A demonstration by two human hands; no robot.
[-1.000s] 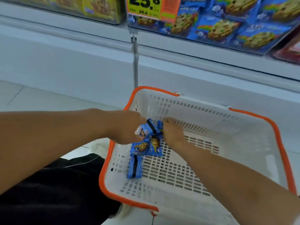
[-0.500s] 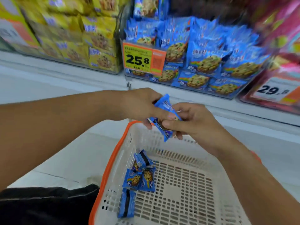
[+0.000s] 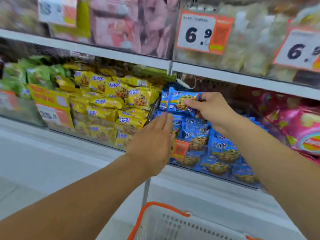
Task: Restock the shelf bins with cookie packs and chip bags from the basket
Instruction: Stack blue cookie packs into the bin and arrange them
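My right hand [image 3: 210, 110] pinches a blue cookie pack [image 3: 180, 101] and holds it upright over the bin of blue cookie packs [image 3: 220, 156] on the lower shelf. My left hand [image 3: 152, 144] is open with straight fingers, its fingertips touching the lower left edge of that pack. The white basket with an orange rim [image 3: 166, 220] stands below at the bottom edge; its contents are out of view.
A bin of yellow cookie packs [image 3: 110, 108] sits left of the blue bin, green packs [image 3: 26, 77] further left, pink bags [image 3: 301, 129] to the right. The shelf above [image 3: 121, 56] carries blurred pink and pale bags behind 6.9 price tags [image 3: 199, 34].
Both hands rose from the basket to the shelf with the blue pack. The left hand let go of it and opened; the right hand now holds it alone at the blue bin.
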